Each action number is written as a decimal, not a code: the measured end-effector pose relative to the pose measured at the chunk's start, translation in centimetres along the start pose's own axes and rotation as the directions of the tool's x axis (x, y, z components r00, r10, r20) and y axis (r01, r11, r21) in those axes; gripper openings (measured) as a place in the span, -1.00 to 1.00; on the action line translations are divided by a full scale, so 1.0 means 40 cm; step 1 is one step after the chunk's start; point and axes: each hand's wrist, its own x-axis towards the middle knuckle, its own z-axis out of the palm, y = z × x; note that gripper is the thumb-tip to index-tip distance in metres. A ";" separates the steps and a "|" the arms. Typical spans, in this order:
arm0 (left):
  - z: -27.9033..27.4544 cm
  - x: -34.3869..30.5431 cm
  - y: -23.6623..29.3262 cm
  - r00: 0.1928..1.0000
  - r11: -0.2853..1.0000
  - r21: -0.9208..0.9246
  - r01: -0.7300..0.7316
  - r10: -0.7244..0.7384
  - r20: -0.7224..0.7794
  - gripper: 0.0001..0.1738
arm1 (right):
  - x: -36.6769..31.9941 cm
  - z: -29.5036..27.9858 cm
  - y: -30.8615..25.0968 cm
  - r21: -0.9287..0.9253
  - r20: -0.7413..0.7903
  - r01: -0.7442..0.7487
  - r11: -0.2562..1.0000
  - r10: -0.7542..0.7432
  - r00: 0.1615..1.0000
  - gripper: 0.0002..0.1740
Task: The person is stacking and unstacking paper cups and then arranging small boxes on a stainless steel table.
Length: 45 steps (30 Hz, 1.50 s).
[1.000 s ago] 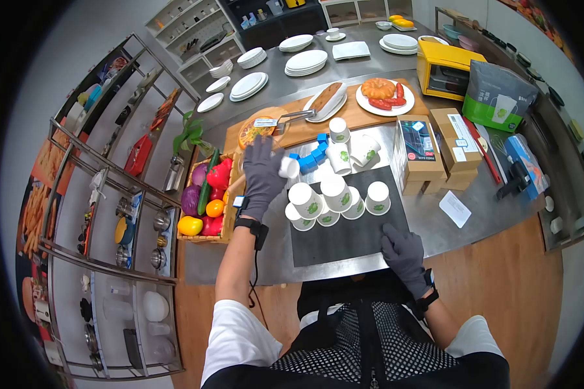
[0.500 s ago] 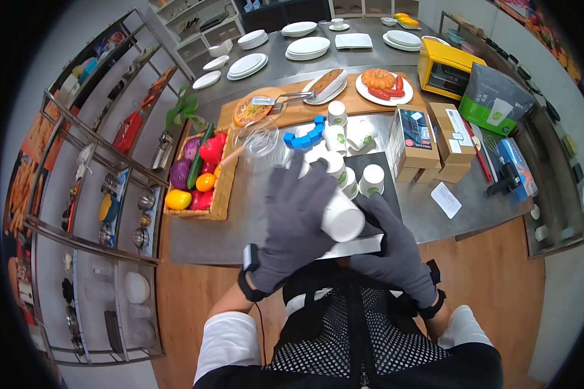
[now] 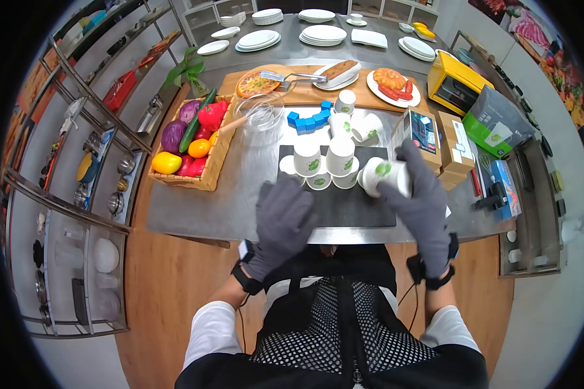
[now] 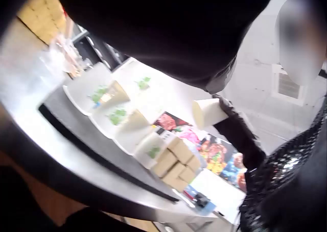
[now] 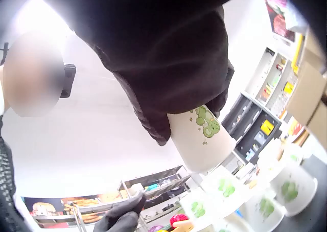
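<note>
My right hand point(image 3: 425, 201) grips a white paper cup point(image 3: 388, 177) with a green print, tilted above the right end of the black mat point(image 3: 350, 211). In the right wrist view, gloved fingers and thumb wrap the narrow end of this cup point(image 5: 204, 145), wide end downward. My left hand point(image 3: 285, 214), relaxed and holding nothing, hovers over the mat's front left part. Just beyond it, upside-down cups form a stack: a left upper cup point(image 3: 306, 157) and a right upper cup point(image 3: 340, 155) sit on a lower row. The held cup partly hides the row's right end.
Behind the stack are blue cubes point(image 3: 309, 122), an upright cup point(image 3: 345, 102) and a tipped cup point(image 3: 368, 128). A vegetable basket point(image 3: 204, 174) and glass bowl with a whisk point(image 3: 261, 113) stand left; cardboard boxes point(image 3: 457, 139) and a yellow toaster oven point(image 3: 457, 81) stand right.
My left hand reached by the basket for a cup, brought it to the front edge, and released it. My right hand took the cup and carried it right and forward over the mat.
</note>
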 end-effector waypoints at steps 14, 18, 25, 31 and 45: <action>0.037 -0.230 -0.313 0.932 0.849 0.441 0.292 -0.355 0.067 -0.42 | 0.236 0.075 0.073 -0.250 0.393 -0.018 0.968 0.118 0.912 0.10; 0.038 -0.225 -0.316 0.939 0.844 0.462 0.272 -0.339 0.066 -0.43 | 0.238 0.101 0.097 -0.252 0.420 -0.002 0.968 0.111 0.901 0.10; 0.026 -0.212 -0.303 0.912 0.848 0.426 0.315 -0.395 0.112 -0.41 | 0.261 0.048 0.083 -0.165 0.356 0.060 0.985 0.002 0.935 0.07; 0.029 -0.212 -0.302 0.910 0.846 0.435 0.309 -0.396 0.122 -0.40 | 0.432 0.012 0.082 -0.235 0.283 -0.015 0.972 0.083 0.955 -0.10; 0.035 -0.218 -0.307 0.923 0.833 0.472 0.290 -0.374 0.094 -0.35 | 0.636 0.339 0.407 -0.324 0.898 0.751 0.576 -0.063 0.435 -0.45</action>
